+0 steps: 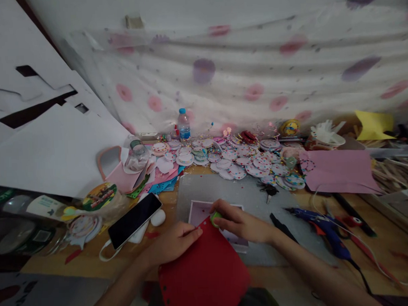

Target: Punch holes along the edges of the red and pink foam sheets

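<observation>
A red sheet (205, 278), perhaps foam or card, hangs over the near table edge. Small dark holes run along its left side, and little pale shapes show near its top corner. My left hand (177, 243) is closed on the sheet's upper left edge, thumb on top. My right hand (238, 221) grips a small green craft punch (216, 218) at the sheet's top corner; much of the punch is hidden by the fingers. Beneath both hands, a shallow pale-pink tray (196, 211) lies on the grey mat (188, 185).
Decorated white discs (224, 163) are heaped behind the mat, near a water bottle (183, 124). On the left lie a phone (135, 220) and a white earbud case (158, 218). On the right are a blue glue gun (327, 231), keys (268, 191) and pink paper (338, 170).
</observation>
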Motion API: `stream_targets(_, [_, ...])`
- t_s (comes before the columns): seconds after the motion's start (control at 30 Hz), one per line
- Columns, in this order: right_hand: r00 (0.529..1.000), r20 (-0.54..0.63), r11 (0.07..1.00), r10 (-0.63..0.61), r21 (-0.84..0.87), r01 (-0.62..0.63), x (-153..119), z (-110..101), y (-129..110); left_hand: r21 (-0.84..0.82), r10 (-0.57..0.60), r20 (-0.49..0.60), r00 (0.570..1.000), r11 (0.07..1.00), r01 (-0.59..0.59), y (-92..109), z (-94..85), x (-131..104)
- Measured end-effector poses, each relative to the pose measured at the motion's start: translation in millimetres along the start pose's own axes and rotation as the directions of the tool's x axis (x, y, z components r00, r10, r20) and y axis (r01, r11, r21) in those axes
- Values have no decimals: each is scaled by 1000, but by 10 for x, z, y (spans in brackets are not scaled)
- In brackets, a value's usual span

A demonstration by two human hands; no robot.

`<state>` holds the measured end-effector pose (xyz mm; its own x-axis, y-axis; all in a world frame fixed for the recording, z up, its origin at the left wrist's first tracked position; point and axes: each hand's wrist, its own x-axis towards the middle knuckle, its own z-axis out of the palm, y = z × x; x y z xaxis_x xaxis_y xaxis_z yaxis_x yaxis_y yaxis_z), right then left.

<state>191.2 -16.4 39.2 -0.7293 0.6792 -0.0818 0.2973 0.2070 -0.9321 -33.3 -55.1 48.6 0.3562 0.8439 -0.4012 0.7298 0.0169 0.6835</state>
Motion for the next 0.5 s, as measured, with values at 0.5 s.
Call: stream_targets(0.5, [1000,-1,956,-30,291,29,46,103,167,112,157,-53,986,982,-150,-32,113,24])
